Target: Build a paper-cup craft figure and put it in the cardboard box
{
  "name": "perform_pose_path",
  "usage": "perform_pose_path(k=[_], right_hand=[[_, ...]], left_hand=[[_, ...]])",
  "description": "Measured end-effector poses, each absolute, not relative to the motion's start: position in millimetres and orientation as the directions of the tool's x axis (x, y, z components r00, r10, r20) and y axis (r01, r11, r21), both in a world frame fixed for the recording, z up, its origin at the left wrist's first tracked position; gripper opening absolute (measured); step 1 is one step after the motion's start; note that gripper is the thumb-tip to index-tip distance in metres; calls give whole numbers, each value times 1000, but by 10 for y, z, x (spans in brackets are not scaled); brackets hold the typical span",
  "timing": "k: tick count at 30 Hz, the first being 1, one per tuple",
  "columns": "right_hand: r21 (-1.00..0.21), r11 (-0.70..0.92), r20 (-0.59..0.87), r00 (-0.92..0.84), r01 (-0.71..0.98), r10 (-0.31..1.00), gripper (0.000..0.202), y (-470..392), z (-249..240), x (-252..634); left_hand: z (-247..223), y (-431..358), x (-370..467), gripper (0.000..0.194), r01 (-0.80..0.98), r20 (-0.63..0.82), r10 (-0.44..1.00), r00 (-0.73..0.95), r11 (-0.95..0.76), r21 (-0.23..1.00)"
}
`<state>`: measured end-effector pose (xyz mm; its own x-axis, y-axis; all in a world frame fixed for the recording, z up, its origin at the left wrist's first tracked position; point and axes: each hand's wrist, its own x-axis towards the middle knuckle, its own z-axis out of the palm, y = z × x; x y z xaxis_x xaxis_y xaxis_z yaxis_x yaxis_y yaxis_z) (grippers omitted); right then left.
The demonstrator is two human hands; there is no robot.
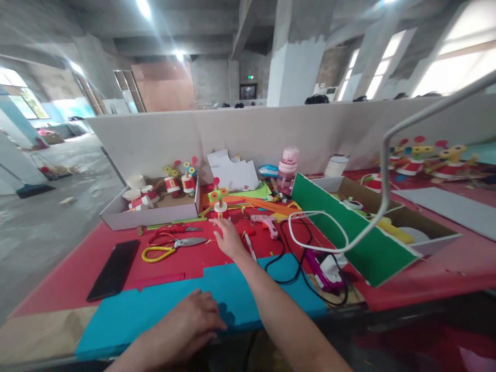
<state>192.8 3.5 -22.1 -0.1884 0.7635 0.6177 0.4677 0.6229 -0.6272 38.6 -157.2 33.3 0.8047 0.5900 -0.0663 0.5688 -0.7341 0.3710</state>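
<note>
My right hand (228, 238) reaches over the red table covering (166, 276), its fingers apart just in front of a small paper-cup figure (220, 206) with orange eyes; whether the fingertips touch it cannot be told. Near the front edge, my left hand (197, 316) hangs over the blue sheet (170, 297), fingers loosely bent with nothing seen in them. Yellow-handled scissors (174, 248) and a red-handled pair (166, 232) lie left of my right hand. To its right are a pink glue gun (267, 223) and a white pen-like tool (250, 247).
A black phone (114, 269) lies at the left. A white box (155, 214) holds cups and figures. On the right stand a green panel (349, 237), a purple power strip (323, 271) with black cables, and a white lamp arm (385, 170). A pink bottle (288, 168) stands behind.
</note>
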Motion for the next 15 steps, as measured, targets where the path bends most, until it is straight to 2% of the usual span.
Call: perform_pose_path(k=[4, 8, 12, 15], right_hand=[[-695, 571, 567, -155, 436, 809, 14, 68, -255, 1938], [-721, 530, 560, -75, 447, 825, 14, 77, -292, 1938], [-700, 496, 567, -23, 513, 824, 17, 58, -312, 1904], [-655, 519, 584, -68, 549, 809, 15, 43, -310, 1859]], left_hand=[[535, -1242, 329, 28, 614, 80, 693, 716, -681, 399], [670, -969, 307, 27, 634, 128, 769, 627, -598, 491], [882, -419, 208, 24, 633, 332, 849, 411, -528, 566], [1115, 310, 145, 33, 506, 409, 898, 164, -432, 747]])
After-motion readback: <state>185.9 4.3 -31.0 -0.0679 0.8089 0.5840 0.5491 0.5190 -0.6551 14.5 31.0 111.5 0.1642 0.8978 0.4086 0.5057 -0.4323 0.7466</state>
